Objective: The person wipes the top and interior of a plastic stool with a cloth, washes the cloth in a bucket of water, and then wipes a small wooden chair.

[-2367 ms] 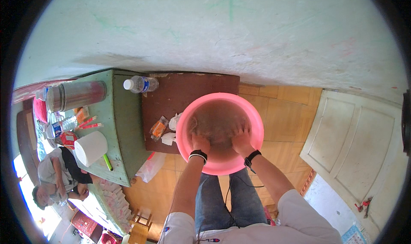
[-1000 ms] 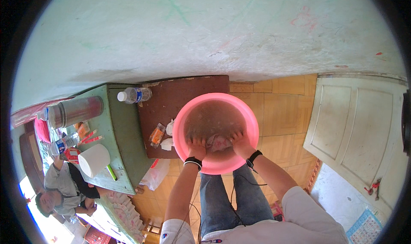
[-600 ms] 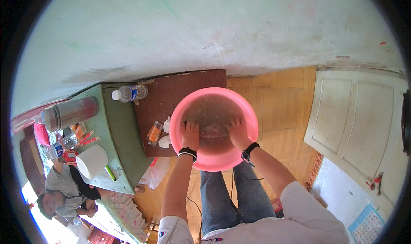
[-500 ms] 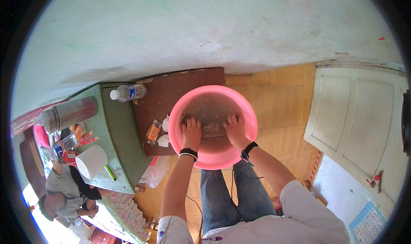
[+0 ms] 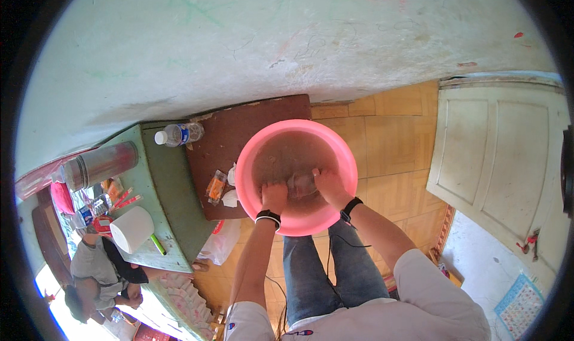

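Note:
A round pink plastic basin (image 5: 245, 188) holds murky brown water (image 5: 290, 150). Both of my hands reach into it. Between them a pale, pinkish wet lump (image 5: 301, 185), perhaps cloth, lies partly under the surface; its kind is not clear. My left hand (image 5: 275, 196), with a black-and-white band at the wrist, sits left of the lump, its fingers bent down into the water. On the right side, my right hand (image 5: 330, 185) wears a black watch and touches the lump's edge, thumb raised and the other fingers curled under. What the fingers grip is hidden by the cloudy water.
The basin rests over a dark red-brown tabletop (image 5: 263, 117) with an orange packet (image 5: 216, 187), crumpled tissues and a plastic bottle (image 5: 179, 134). Left stands a green cabinet (image 5: 170, 185) bearing a white roll (image 5: 132, 229). Another person sits at lower left. A white door (image 5: 496, 161) is at right.
My left hand has moved down and slightly right, toward the basin's near side, and its fingers are bent deeper. The pale lump shows more between the hands. The view has shifted slightly.

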The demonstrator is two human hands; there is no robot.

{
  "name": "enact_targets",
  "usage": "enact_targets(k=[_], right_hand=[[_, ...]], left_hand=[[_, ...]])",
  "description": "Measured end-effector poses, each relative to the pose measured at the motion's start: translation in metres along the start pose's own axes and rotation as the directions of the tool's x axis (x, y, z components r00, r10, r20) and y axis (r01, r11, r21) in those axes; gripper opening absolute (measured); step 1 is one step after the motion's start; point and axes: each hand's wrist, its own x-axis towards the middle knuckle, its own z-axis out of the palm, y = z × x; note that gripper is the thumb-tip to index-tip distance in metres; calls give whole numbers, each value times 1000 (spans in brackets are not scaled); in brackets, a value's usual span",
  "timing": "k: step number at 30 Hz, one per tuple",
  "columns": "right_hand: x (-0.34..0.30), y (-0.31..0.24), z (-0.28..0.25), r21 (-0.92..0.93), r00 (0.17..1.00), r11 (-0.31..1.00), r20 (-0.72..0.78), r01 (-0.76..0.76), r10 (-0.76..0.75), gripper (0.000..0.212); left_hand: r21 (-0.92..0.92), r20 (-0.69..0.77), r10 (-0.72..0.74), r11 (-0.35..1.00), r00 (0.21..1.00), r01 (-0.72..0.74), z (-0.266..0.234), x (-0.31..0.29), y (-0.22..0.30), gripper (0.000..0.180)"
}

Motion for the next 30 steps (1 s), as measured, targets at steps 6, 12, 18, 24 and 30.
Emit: enact_targets(k=[6,12,18,24,30], right_hand=[[0,3,-23,-113,984,979,64,171,-164,20],[-7,9,-48,85,982,996,190,2,-18,25],[-5,11,-85,625,805,666,590,-407,-61,26],[-29,14,-109,870,812,-24,449,-492,-372,26],[-50,14,-105,960,917,213,-89,184,-390,31]], left_hand=[[-186,49,20,982,999,-10,-11,5,-15,24],[-593,168,-3,798,986,104,-57,-3,-1,31],[-956,207,-69,199,976,217,-59,-18,-25,35],[-935,142,6,-327,990,136,-91,-51,-10,42],[-931,25,-20,-365,999,16,-115,-61,8,46]])
